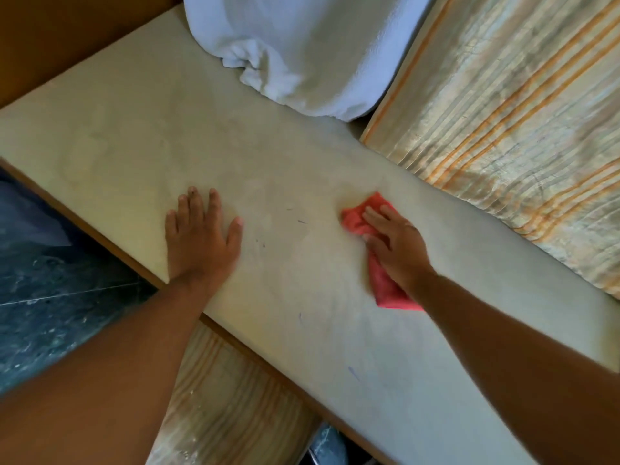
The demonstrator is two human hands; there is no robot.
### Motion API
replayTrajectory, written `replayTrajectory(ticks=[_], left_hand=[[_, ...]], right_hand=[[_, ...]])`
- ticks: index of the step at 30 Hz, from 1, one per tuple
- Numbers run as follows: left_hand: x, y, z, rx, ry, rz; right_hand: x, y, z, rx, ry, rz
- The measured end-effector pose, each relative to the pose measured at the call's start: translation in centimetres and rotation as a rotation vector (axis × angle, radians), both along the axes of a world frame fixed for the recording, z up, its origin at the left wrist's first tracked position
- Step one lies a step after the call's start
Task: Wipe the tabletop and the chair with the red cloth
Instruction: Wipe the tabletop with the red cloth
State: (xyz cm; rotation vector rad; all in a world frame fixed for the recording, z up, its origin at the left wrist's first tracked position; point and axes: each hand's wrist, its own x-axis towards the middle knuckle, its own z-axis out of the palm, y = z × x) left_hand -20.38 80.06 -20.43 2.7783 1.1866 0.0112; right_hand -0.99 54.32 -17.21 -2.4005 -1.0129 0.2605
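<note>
A pale cream tabletop [141,135] runs diagonally across the view, with a few small pen marks near its middle. My right hand [397,245] presses the red cloth [355,219] flat on the tabletop; the cloth shows ahead of my fingers and again under my wrist. My left hand [201,236] lies palm down on the tabletop near its front edge, fingers spread, holding nothing. A light wooden surface [228,397] below the table's front edge may be the chair; I cannot tell for sure.
A bunched white towel [302,52] lies on the far part of the table. A pleated striped curtain [503,129] hangs along the table's right side. Dark stone floor [50,297] shows at the left, brown wood [50,38] at the top left.
</note>
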Motion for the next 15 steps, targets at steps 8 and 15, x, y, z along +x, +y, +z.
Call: replayTrajectory(ticks=[8,15], left_hand=[[0.0,0.1,0.1,0.007,0.002,-0.016],[-0.2,0.2,0.1,-0.004,-0.020,-0.013]], right_hand=[[0.0,-4.7,0.1,-0.017,0.017,0.206],[-8.6,-3.2,-0.5,-0.007,0.085,0.469]])
